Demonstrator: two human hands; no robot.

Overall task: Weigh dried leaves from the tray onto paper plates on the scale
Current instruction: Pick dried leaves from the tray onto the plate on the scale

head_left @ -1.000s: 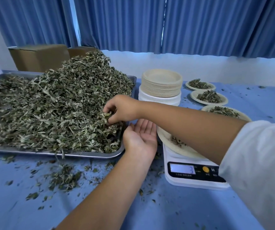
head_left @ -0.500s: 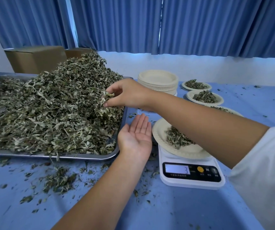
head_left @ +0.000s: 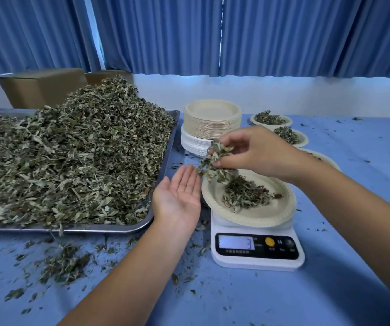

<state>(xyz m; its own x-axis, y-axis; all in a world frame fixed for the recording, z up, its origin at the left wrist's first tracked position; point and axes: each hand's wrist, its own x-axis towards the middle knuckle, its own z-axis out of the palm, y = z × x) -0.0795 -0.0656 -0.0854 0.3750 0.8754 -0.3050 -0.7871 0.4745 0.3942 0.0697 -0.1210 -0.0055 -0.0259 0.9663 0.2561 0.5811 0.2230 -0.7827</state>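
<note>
Pinching a clump [head_left: 215, 161] of dried leaves with the right hand [head_left: 257, 154], thumb and curled fingers closed round it, just above the left part of the plate [head_left: 271, 215] on the scale [head_left: 259, 262]; lowest strands of the clump touching or nearly touching the small pile [head_left: 245, 194] already on that plate, hard to tell which. Holding the left hand [head_left: 179, 198] palm up, fingers straight and together, gripping nothing, between the tray [head_left: 95, 228] and the plate, fingertips just under the clump's left end. Display [head_left: 236, 242] showing a 3. Heaped high on the tray at left, the main mass of leaves [head_left: 71, 156], reaching nearly to the rim. Behind the scale, a stack [head_left: 212, 121] of unused plates, tan ones over white. To the right rear, filled plates [head_left: 287, 122], three in a row, the nearest partly hidden by the right forearm. Scattered over the blue cloth [head_left: 330, 290] in front of the tray, loose crumbs [head_left: 64, 264]. Beyond the tray, two brown boxes [head_left: 43, 87] under blue curtains [head_left: 259, 34].
</note>
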